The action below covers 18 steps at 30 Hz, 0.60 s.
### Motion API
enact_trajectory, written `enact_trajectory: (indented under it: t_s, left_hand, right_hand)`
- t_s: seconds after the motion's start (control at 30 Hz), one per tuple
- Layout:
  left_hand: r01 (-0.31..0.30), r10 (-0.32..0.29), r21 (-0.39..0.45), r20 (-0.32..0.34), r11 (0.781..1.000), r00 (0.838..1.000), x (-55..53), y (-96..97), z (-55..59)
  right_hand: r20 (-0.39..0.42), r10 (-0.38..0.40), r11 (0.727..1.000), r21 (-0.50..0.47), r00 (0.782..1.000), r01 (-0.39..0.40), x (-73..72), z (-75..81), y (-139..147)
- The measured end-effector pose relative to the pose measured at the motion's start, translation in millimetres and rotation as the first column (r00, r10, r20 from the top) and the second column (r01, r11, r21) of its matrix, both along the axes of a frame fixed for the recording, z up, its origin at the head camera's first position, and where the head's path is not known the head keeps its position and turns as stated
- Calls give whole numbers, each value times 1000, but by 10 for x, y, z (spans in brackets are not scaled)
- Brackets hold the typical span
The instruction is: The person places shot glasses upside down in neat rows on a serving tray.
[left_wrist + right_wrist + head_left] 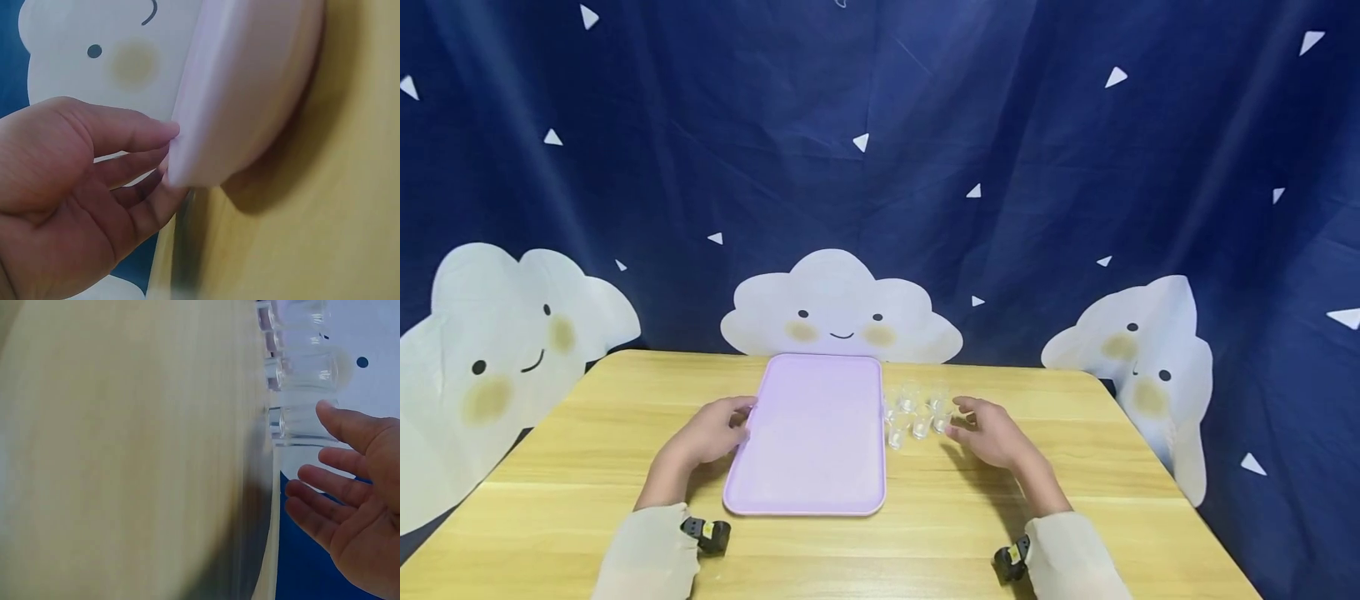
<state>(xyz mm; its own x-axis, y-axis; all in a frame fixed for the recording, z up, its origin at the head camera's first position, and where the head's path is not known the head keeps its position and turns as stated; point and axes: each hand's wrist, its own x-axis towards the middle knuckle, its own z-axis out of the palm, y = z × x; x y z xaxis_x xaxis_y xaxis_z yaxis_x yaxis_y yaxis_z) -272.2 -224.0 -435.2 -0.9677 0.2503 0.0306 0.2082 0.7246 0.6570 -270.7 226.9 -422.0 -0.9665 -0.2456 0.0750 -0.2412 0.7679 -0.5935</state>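
A lilac rectangular tray (812,437) lies on the wooden table, its long sides running away from me. My left hand (711,429) is at its left edge; in the left wrist view the thumb and fingers pinch the rim of the tray (237,94). Several small clear shot glasses (921,428) stand upright in a cluster beside the tray's right edge. Just right of them is my right hand (988,432), fingers spread and holding nothing. The right wrist view has its thumb right by the nearest shot glass (306,422).
The light wooden table (970,533) runs back to a dark blue curtain (880,183) printed with white clouds and triangles. Small black cameras sit on both wrists, at the cuffs of the pale sleeves (647,554).
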Motion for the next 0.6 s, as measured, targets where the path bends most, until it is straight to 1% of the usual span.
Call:
enact_trajectory:
  t_s: [0.27, 0.37, 0.6]
  left_hand:
    - [-25, 14, 108, 107, 994, 994, 3, -41, 9]
    - [-33, 15, 144, 128, 989, 992, 4, -65, 0]
    - [-63, 26, 210, 173, 976, 985, -3, -113, -29]
  right_hand:
    - [19, 7, 996, -87, 1000, -5, -81, -33, -33]
    - [27, 13, 994, -109, 1000, -10, -109, -49, -31]
    - [32, 18, 992, -129, 999, -14, -146, -80, -29]
